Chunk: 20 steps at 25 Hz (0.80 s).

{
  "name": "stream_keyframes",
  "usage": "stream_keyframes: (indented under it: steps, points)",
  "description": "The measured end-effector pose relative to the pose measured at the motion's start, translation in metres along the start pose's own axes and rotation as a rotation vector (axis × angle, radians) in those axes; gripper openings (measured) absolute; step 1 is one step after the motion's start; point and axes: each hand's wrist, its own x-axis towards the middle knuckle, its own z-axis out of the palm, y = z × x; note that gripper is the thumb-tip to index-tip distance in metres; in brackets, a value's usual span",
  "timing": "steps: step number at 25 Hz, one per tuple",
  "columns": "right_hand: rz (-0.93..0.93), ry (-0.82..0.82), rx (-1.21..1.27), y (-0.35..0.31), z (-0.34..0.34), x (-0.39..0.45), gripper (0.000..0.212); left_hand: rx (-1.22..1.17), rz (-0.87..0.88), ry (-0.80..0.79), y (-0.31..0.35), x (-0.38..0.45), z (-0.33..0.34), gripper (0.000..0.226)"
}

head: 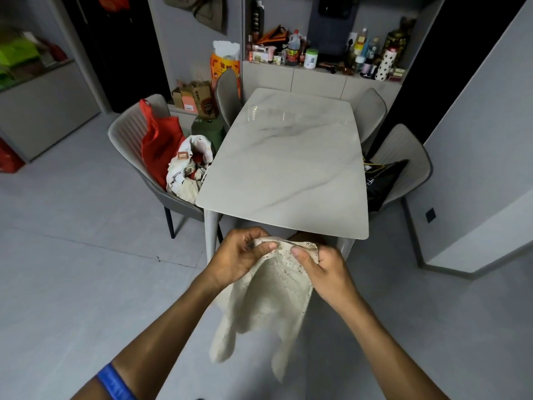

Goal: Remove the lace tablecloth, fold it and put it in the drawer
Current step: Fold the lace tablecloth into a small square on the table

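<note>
The cream lace tablecloth [268,298] hangs bunched in the air just in front of the near edge of the marble table [288,166]. My left hand [245,252] pinches its top edge on the left. My right hand [320,267] grips the same edge on the right, the two thumbs almost touching. The cloth droops down between my forearms, its lower corners hanging loose above the floor. The tabletop is bare. I see no open drawer; the grey cabinet fronts [317,80] behind the table are shut.
Grey chairs surround the table; the left one [129,140] holds a red bag [158,145] and a patterned cloth bag [189,168], the right one [409,157] a black bag [380,180]. Bottles and jars crowd the counter [326,57] beyond. Grey tiled floor lies to my left.
</note>
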Motion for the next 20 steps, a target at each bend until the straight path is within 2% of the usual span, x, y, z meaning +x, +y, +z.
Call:
stream_keyframes:
  steps: [2,5,8,11,13,15,17,18,20]
  points:
    - [0.001,0.093,0.137,-0.004,0.000,0.008,0.028,0.041,-0.015,-0.069,-0.004,-0.002,-0.009,0.012]
    - [0.041,0.118,0.306,-0.007,-0.013,0.019,0.029,0.075,-0.172,-0.355,-0.032,-0.023,-0.017,0.020]
    - [0.058,0.109,0.352,-0.013,-0.029,0.029,0.035,0.039,-0.251,-0.393,-0.074,-0.059,0.004,0.035]
    - [0.135,0.208,0.397,-0.016,-0.041,0.037,0.034,-0.044,-0.339,-0.338,-0.110,-0.088,0.026,0.032]
    - [0.207,0.297,0.502,-0.019,-0.050,0.040,0.021,0.055,-0.382,-0.325,-0.133,-0.105,0.035,0.021]
    - [0.217,0.284,0.490,-0.019,-0.062,0.041,0.020,0.061,-0.435,-0.290,-0.148,-0.120,0.041,0.021]
    - [0.248,0.268,0.420,-0.013,-0.079,0.040,0.020,-0.044,-0.480,-0.145,-0.148,-0.124,0.037,0.024]
    - [0.280,0.302,0.368,-0.008,-0.089,0.040,0.023,-0.042,-0.453,-0.043,-0.142,-0.120,0.031,0.034]
    - [0.389,0.438,0.233,0.011,-0.111,0.037,0.026,0.139,-0.313,0.126,-0.124,-0.099,0.013,0.050]
